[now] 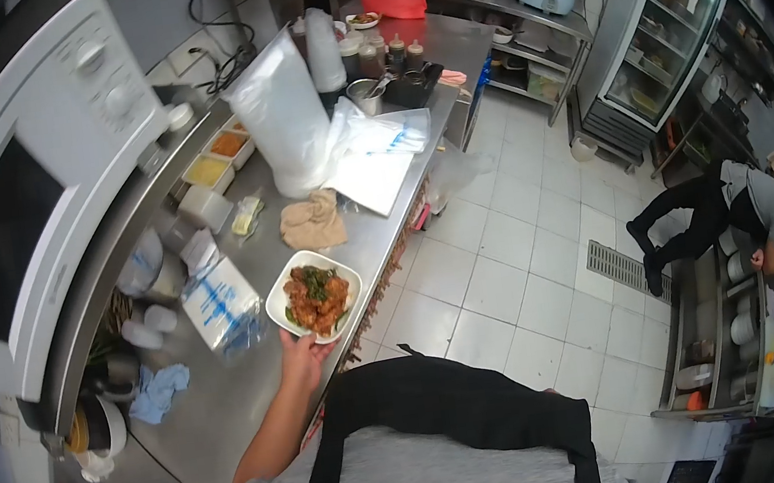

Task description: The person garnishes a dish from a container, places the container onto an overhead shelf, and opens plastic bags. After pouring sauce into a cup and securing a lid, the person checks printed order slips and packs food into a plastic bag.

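Observation:
My left hand (pixel 303 362) reaches in from the lower left and grips the near rim of a white square bowl (pixel 355 286). In the bowl lies a heap of glazed brown fried pieces (pixel 320 311) with dark green leaves on top. The bowl is over the front edge of the steel counter (pixel 232 403); whether it rests on the surface I cannot tell. Just beyond it is a crumpled tan cloth (pixel 313 222). To its left sits a pack of plastic bags with blue print (pixel 221 302). My right hand is out of view.
A microwave (pixel 37 180) stands on a shelf at the left. Farther along the counter are plastic bags (pixel 277 109), sauce bottles (pixel 396 52) and food tubs (pixel 208 171). A glass-door fridge (pixel 649 41) is across the tiled floor, and a person (pixel 725 207) bends at the right.

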Demonstrator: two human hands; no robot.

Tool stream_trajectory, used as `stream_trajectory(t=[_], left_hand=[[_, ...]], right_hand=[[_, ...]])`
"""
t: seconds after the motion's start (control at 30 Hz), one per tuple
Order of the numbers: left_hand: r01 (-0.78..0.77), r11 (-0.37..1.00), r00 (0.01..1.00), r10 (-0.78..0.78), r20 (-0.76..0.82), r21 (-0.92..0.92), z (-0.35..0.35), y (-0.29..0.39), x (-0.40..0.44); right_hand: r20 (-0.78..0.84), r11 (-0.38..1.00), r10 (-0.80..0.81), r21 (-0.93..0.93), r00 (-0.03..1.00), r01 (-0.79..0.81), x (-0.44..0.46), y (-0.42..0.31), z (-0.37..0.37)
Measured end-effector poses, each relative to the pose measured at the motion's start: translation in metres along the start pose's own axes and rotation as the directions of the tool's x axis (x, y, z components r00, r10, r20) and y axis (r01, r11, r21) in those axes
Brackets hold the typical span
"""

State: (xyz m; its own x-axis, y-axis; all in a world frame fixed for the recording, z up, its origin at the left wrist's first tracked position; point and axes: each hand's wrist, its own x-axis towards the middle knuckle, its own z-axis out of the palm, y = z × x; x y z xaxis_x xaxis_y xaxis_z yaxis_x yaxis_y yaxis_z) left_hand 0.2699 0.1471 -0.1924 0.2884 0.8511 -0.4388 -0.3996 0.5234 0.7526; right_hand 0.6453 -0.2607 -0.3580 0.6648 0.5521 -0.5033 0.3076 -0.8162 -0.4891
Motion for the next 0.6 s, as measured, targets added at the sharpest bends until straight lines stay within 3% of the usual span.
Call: stream_trajectory(t=[0.1, 0.17, 0.2, 0.23, 0.33, 0.37, 0.43, 0.5, 0.6], left_hand=[[0.092, 0.995, 0.990, -0.097, 0.103, 0.049, 0.026, 0.003, 0.012], [0.089, 0.978, 0.982, -0.117, 0.145, 0.191, 0.033, -0.016, 0.042], [0.086, 0.962, 0.978, -0.132, 0.163, 0.259, 0.040, -0.023, 0.058], [0.097, 0.982, 0.985, -0.119, 0.129, 0.160, 0.083, -0.018, 0.054], [0.012, 0.744, 0.945, -0.227, 0.235, 0.668, 0.112, -0.047, 0.133], [0.056, 0.720, 0.939, -0.274, 0.209, 0.692, 0.135, -0.054, 0.151], [0.147, 0.948, 0.904, -0.245, 0.351, 0.282, 0.202, -0.069, 0.166], [0.178, 0.981, 0.861, -0.192, 0.471, 0.074, 0.280, -0.065, 0.168], [0.200, 0.978, 0.788, -0.197, 0.584, 0.060, 0.364, -0.060, 0.199]], right_hand=[[0.064, 0.986, -0.133, 0.105, 0.989, 0.126, 0.048, -0.011, 0.016], [0.062, 0.938, -0.279, 0.231, 0.958, 0.258, 0.076, -0.051, -0.005], [0.060, 0.944, -0.249, 0.240, 0.967, 0.228, 0.086, -0.085, -0.020], [0.058, 0.949, -0.217, 0.247, 0.974, 0.197, 0.098, -0.118, -0.035], [-0.026, 0.855, -0.338, 0.409, 0.941, 0.319, 0.139, -0.207, -0.098], [-0.029, 0.779, -0.419, 0.501, 0.907, 0.376, 0.166, -0.221, -0.116], [0.053, 0.677, -0.441, 0.674, 0.896, 0.293, 0.194, -0.279, -0.173], [0.127, 0.572, -0.554, 0.776, 0.823, 0.265, 0.220, -0.328, -0.227], [0.296, 0.542, -0.581, 0.835, 0.758, 0.089, 0.276, -0.369, -0.280]])
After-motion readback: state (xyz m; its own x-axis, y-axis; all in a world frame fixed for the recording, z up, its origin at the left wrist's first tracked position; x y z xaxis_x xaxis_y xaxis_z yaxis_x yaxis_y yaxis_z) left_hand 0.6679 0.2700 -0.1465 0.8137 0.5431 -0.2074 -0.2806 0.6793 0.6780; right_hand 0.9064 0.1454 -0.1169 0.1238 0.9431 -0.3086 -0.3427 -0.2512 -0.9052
